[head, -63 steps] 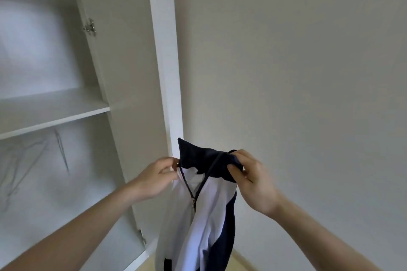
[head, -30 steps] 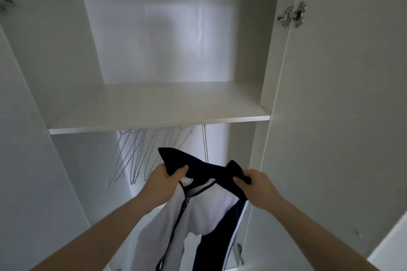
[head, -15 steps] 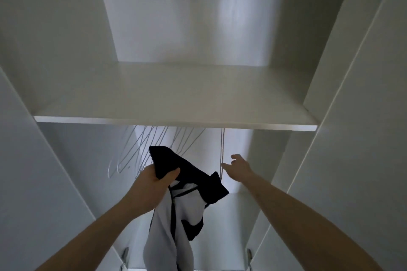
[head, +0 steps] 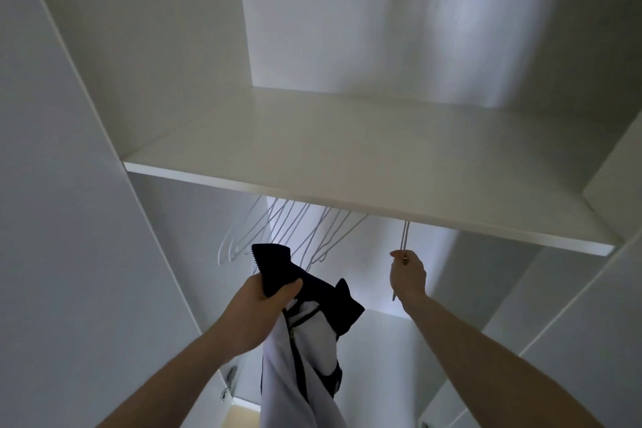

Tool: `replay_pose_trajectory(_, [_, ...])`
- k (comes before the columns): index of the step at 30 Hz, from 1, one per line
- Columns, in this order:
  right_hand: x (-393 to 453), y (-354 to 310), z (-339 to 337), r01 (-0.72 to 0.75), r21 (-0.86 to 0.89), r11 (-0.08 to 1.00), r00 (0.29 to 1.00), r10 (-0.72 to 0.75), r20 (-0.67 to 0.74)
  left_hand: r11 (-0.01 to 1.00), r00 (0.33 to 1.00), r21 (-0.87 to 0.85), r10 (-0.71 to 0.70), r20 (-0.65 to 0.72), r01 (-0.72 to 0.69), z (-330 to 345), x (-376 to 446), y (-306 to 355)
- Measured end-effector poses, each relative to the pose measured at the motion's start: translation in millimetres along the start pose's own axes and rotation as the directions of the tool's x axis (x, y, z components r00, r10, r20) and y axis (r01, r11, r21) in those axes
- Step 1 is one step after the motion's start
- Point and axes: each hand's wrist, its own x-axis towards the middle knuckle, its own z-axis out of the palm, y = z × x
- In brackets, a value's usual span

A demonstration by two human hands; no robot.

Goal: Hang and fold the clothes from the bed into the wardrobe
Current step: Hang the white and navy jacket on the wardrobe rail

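a white zip-front jacket with a dark navy collar and dark side panels [head: 298,351] hangs from the left hand [head: 264,295] in the lower middle of the head view, in front of the open white wardrobe [head: 104,80]; the left hand's fingers and thumb are curled round the navy collar, one stiff end of which stands up above the knuckles while the other end droops to the right; the white body of the jacket falls straight down past the bottom edge of the picture, its zip partly undone at the neck; the right hand [head: 407,276], well apart from the jacket and to its right, is raised just beneath the front edge of the flat white wardrobe shelf [head: 347,156]; its fingers are closed round a single thin white wire hanger [head: 404,236] that drops from under the shelf, a short length of the wire showing again below the hand; what the hanger hangs from is hidden by the shelf; to the left of that hanger, behind and above the navy collar, a row of thin white wire hangers [head: 278,229] hangs bunched together under the same shelf; both bare forearms reach up from the lower corners of the picture; a strip of pale wooden floor [head: 239,417] shows at the bottom, beside the jacket's hem.
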Motion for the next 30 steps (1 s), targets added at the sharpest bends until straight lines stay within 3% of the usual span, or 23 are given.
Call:
replay_pose_trajectory(4, [-24.5,-1.5,-11.3,0.049,0.112,0.992,0.993,-0.036,-0.109,1.000,1.000,0.001,0.007,0.012,-0.007,-5.8,-6.0,-5.9])
replay_pose_trajectory(10, [-92.7,-5.1,-32.2,0.087,0.165,0.982,0.988,-0.065,-0.137,0.998,0.996,-0.023,0.052,0.073,-0.050,-24.4,-29.5,-10.0])
replay_pose_trajectory(17, [-243.4,7.6,-24.5,0.073,0.130,0.989,0.997,-0.070,-0.026,0.992,0.966,-0.020,0.126,0.225,-0.125,-64.7,-69.0,-27.6])
replay_pose_trajectory(20, [-309.4,5.8,-15.3,0.110,0.123,0.986,0.993,-0.113,0.020,0.986,0.922,0.000,0.158,0.353,-0.168,-81.9,-90.7,-37.1])
replay_pose_trajectory(24, [-378.1,-9.7,-11.6,0.041,0.143,0.989,0.976,-0.070,0.206,0.971,0.832,0.003,0.205,0.516,-0.241,-97.0,-120.2,-44.5])
replay_pose_trajectory(27, [-411.8,-15.7,-8.1,0.014,0.095,0.995,0.964,-0.039,0.264,0.955,0.786,-0.024,0.257,0.562,-0.295,-100.1,-133.6,-46.4])
replay_pose_trajectory(30, [-440.6,-14.1,-5.5,-0.053,0.072,0.996,0.953,0.029,0.300,0.938,0.784,-0.050,0.314,0.535,-0.342,-99.5,-136.4,-59.5])
